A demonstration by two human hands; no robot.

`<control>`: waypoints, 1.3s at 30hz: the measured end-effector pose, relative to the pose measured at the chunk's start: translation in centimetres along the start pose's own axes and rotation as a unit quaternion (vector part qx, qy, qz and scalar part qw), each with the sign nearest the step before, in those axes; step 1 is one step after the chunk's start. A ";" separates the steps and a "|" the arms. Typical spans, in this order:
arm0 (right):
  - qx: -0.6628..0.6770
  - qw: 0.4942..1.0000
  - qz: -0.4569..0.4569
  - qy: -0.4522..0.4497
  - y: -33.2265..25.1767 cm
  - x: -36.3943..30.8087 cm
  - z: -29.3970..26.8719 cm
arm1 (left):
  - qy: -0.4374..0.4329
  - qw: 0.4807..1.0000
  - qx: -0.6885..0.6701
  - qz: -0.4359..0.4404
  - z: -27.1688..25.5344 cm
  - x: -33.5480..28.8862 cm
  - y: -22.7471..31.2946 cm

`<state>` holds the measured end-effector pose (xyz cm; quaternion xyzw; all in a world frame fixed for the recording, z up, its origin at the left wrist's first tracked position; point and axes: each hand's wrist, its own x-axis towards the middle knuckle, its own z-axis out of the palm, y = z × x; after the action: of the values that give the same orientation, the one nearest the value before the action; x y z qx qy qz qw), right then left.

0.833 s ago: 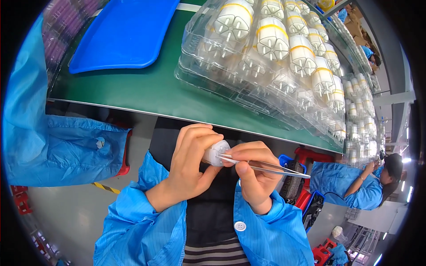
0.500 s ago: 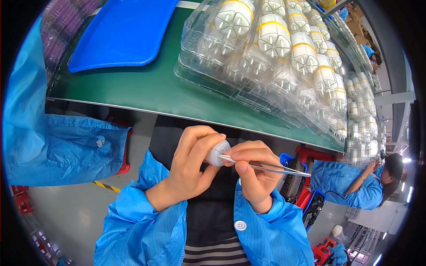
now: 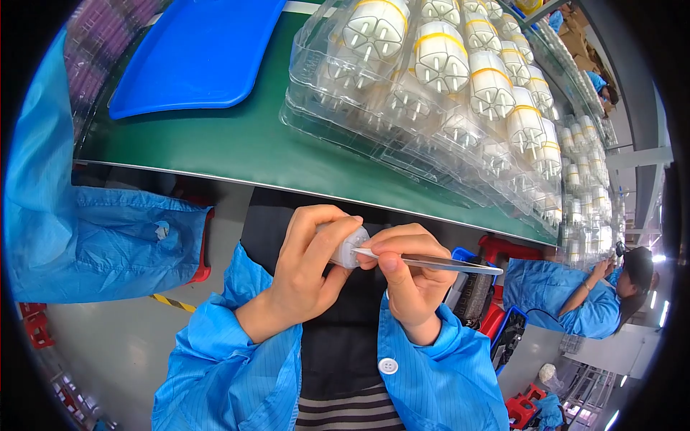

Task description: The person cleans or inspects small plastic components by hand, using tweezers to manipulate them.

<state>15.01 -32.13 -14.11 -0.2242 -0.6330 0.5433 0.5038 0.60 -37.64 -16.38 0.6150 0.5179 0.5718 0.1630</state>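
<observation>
My left hand [image 3: 302, 269] is wrapped round a whitish, cylindrical plastic part [image 3: 348, 246], its end face turned toward my right hand. In my right hand [image 3: 411, 284], metal tweezers [image 3: 453, 265] are pinched between thumb and fingers, their back end pointing right. The pale tip of the tweezers reaches the end face of the part; whether it grips anything there is too small to tell. Both hands are close together in front of the table edge, over my lap. My left fingers hide much of the part's side.
Stacked clear plastic trays [image 3: 316, 108] hold several white cylinders [image 3: 440, 57] with yellow bands and prongs, at the table's right. A blue tray [image 3: 194, 57] lies on the green table [image 3: 180, 144]. A blue-sleeved person [image 3: 43, 187] is at left, another person [image 3: 575, 298] at far right.
The tweezers have turned slightly in my right fingers, and their two arms now look closer together. Their tip stays at the part's end face. My left hand has hardly moved.
</observation>
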 end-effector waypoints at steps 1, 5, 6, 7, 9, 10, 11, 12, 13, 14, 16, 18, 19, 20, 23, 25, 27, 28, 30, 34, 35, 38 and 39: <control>-0.004 1.000 -0.003 -0.004 0.0 0.0 0.0 | -0.003 1.000 -0.007 -0.004 0.0 0.0 0.0; 0.128 0.989 0.061 0.033 -0.3 -0.2 0.4 | -0.011 0.999 -0.031 0.005 -0.2 0.1 0.0; 0.107 0.993 0.046 0.030 -0.2 -0.2 0.3 | -0.011 0.999 -0.031 0.006 -0.2 0.1 0.0; 0.085 0.996 0.031 0.027 -0.2 -0.3 0.3 | -0.012 0.999 -0.033 0.005 -0.2 0.2 0.1; 0.038 0.999 0.020 0.015 -0.5 -0.1 0.2 | -0.014 0.999 -0.035 0.005 -0.2 0.2 0.1; -0.009 1.000 0.009 0.002 -0.6 0.0 0.1 | -0.011 0.999 -0.036 0.001 -0.2 0.2 0.1; -0.008 1.000 0.009 0.002 -0.7 0.1 0.1 | -0.009 0.999 -0.038 -0.003 -0.2 0.1 0.1; -0.049 0.999 -0.009 -0.009 -0.9 0.2 0.1 | -0.009 0.999 -0.038 -0.004 -0.2 0.1 0.1; -0.089 0.995 -0.027 -0.019 -1.0 0.4 0.1 | -0.008 0.999 -0.042 -0.011 -0.1 0.1 0.2; -0.089 0.995 -0.027 -0.019 -1.2 0.6 0.1 | -0.008 0.999 -0.047 -0.018 -0.1 0.0 0.2; -0.177 0.979 -0.074 -0.066 -1.5 1.2 0.0 | -0.012 0.999 -0.044 -0.021 -0.1 -0.2 -0.1; -0.178 0.978 -0.076 -0.071 -1.5 1.2 -0.2 | -0.016 0.999 -0.041 -0.023 -0.1 -0.3 -0.2; -0.180 0.977 -0.079 -0.077 -1.5 1.2 -0.4 | -0.023 0.998 -0.057 -0.030 0.0 -0.2 -0.1; -0.181 0.977 -0.079 -0.077 -1.4 1.1 -0.5 | -0.031 0.996 -0.072 -0.037 0.0 -0.2 -0.1; -0.076 0.997 0.001 -0.026 -1.3 0.2 -1.3 | -0.049 0.994 -0.086 -0.037 -0.1 0.1 0.2; -0.073 0.997 -0.009 -0.021 -1.3 0.1 -1.6 | -0.050 0.994 -0.094 -0.037 0.0 -0.1 0.1; -0.070 0.997 -0.018 -0.016 -1.3 0.1 -1.8 | -0.051 0.993 -0.101 -0.038 0.1 -0.3 0.2; -0.077 0.996 -0.033 -0.034 -1.3 0.2 -1.9 | -0.053 0.991 -0.113 -0.045 0.1 -0.4 0.3; -0.085 0.994 -0.048 -0.052 -1.1 0.3 -2.1 | -0.055 0.989 -0.125 -0.052 0.3 -0.6 0.4; -0.085 0.989 -0.095 -0.080 -0.6 0.4 -2.5 | -0.054 0.989 -0.127 -0.052 0.5 -0.7 0.4; -0.083 0.988 -0.102 -0.082 -0.5 0.4 -2.6 | -0.055 0.989 -0.125 -0.051 0.5 -0.7 0.4; -0.081 0.985 -0.124 -0.084 -0.4 0.5 -2.5 | -0.059 0.990 -0.118 -0.044 0.4 -0.6 0.4; -0.082 0.985 -0.124 -0.084 -0.4 0.5 -2.5 | -0.060 0.990 -0.119 -0.044 0.4 -0.6 0.4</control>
<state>17.12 -30.66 -13.78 -0.1379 -0.7382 0.4400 0.4923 1.22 -38.16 -16.49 0.6010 0.4621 0.5839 0.2903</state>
